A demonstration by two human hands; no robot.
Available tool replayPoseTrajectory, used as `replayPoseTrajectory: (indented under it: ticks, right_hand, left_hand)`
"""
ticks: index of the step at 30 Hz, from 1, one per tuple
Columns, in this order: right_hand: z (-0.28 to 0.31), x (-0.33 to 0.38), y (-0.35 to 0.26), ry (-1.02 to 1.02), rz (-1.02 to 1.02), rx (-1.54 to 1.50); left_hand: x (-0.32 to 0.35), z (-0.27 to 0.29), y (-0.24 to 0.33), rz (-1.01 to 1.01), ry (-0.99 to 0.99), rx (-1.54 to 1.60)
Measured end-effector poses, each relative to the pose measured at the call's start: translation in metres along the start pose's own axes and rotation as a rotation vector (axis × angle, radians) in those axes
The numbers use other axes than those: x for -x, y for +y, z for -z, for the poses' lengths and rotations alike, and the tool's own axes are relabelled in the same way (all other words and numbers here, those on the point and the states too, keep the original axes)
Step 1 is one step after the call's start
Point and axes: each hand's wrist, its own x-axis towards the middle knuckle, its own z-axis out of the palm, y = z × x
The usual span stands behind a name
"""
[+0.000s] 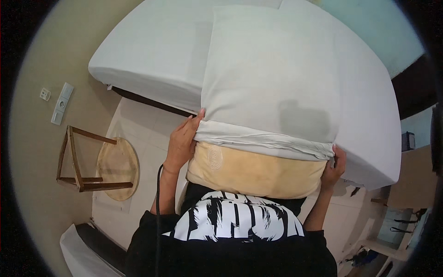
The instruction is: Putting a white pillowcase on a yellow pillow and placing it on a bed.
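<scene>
Against the person's chest, the yellowed pillow (251, 173) sits half inside the white pillowcase (272, 78). The left hand (182, 143) and right hand (333, 168) each grip the case's bunched open edge at a corner. Pulling both sides evenly should keep it straight. The case's far end rests on the white bed (152, 51).

Cloth bedding, wood stool
Pillowcase (272, 78) white matt cloth, bunched at hem; pillow (254, 171) yellowed, stained fabric; bed sheet (152, 51) smooth white cloth; stool (99, 161) bare wood; floor (143, 124) pale glossy tile
</scene>
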Motion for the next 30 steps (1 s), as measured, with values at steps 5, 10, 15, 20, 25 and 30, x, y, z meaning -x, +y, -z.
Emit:
replayPoseTrajectory:
  ticks: [5,10,15,20,25,30]
  right_hand:
    - [0.034,-0.038,-0.031,-0.251,-0.298,-0.457]
    - [0.020,-0.039,-0.049,-0.159,0.042,-0.066]
    - [0.014,-0.032,-0.054,0.001,0.177,0.011]
    - [0.016,-0.031,-0.057,0.009,0.236,-0.012]
    - [0.025,-0.008,-0.050,-0.079,0.188,-0.042]
    - [0.019,-0.026,-0.042,-0.002,-0.060,-0.429]
  left_hand:
    - [0.000,0.007,0.009,-0.009,0.103,-0.054]
    - [-0.007,0.003,0.028,-0.196,0.339,-0.039]
    - [-0.030,0.000,0.070,-0.203,0.221,-0.219]
    - [-0.056,-0.013,0.104,-0.329,-0.017,-0.164]
    - [-0.041,-0.012,0.097,-0.354,-0.114,-0.141]
    - [-0.036,-0.002,0.100,-0.250,-0.166,-0.204]
